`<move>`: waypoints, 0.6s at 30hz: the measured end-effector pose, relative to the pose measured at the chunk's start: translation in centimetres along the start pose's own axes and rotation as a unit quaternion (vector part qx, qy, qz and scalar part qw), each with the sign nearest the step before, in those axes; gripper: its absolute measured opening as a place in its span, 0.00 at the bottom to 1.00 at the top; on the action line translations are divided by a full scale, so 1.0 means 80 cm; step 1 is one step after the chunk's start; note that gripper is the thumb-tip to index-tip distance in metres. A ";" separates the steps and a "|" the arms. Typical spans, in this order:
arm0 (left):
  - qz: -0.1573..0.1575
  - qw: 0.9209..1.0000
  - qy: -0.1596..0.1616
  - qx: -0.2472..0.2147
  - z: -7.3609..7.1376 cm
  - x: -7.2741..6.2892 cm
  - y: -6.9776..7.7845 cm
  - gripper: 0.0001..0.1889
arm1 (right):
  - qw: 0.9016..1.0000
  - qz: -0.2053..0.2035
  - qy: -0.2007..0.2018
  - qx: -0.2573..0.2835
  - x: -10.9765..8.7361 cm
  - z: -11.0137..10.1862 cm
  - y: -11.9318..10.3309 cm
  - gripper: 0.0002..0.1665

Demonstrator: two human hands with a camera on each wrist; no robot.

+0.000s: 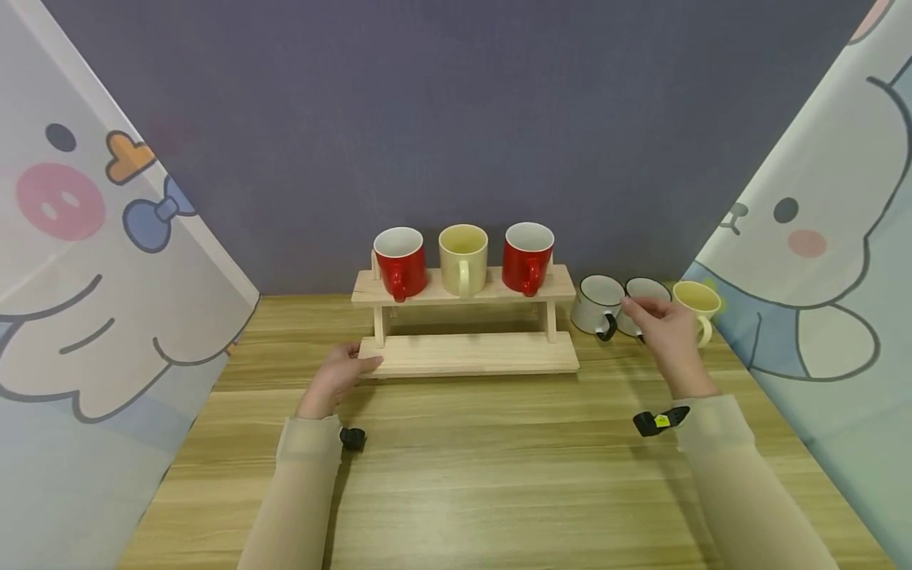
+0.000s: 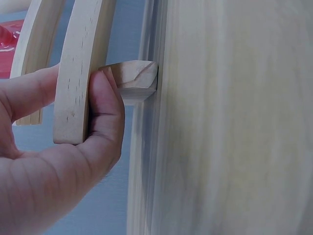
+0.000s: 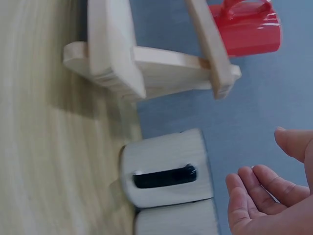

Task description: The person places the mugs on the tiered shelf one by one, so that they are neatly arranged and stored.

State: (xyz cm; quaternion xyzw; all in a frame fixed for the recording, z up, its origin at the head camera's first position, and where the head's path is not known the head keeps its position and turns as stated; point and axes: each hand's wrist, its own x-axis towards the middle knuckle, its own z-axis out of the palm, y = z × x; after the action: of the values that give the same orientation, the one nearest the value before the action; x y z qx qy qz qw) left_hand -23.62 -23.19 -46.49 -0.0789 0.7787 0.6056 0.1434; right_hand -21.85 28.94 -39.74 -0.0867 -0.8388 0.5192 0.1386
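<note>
Gently, the left hand (image 1: 336, 374) pinches a wooden rack (image 1: 456, 356), and the right hand (image 1: 668, 334) hangs by two white mugs (image 1: 595, 309).
The left hand has its thumb and fingers clamped on the left end of the low board (image 1: 484, 354), maybe to keep the rack from sliding. The right hand holds nothing; its thumb is apart from its bent fingers, and the two hands are well apart. The rack stands near the back of the desk (image 1: 456, 475), its long side running from left to right. On its top board (image 1: 494, 291) sit a red mug (image 1: 392, 269), a yellow mug (image 1: 452, 265) and another red mug (image 1: 516, 260). Right of the rack are the white mugs, then one more yellow mug (image 1: 694, 302). All stand upright, and the handles (image 1: 464, 279) that show face the person, perhaps for easy grabbing.
</note>
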 end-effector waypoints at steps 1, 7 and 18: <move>-0.001 1.000 0.000 -0.003 0.000 0.000 0.000 0.35 | 1.000 -0.002 0.003 -0.004 0.001 0.001 0.003 0.33; 0.002 1.000 0.004 0.001 0.002 0.001 0.000 0.35 | 1.000 0.006 -0.001 -0.001 0.006 0.007 0.029 0.34; 0.011 1.000 0.004 0.000 0.002 0.000 0.002 0.30 | 0.998 0.032 -0.035 -0.041 0.017 0.020 0.051 0.39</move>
State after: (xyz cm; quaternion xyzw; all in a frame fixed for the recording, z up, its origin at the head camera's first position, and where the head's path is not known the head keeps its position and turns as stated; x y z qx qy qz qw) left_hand -23.63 -22.99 -46.40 -0.0727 0.7802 0.6068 0.1334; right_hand -23.67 29.84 -43.89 -0.1010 -0.8605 0.4913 0.0891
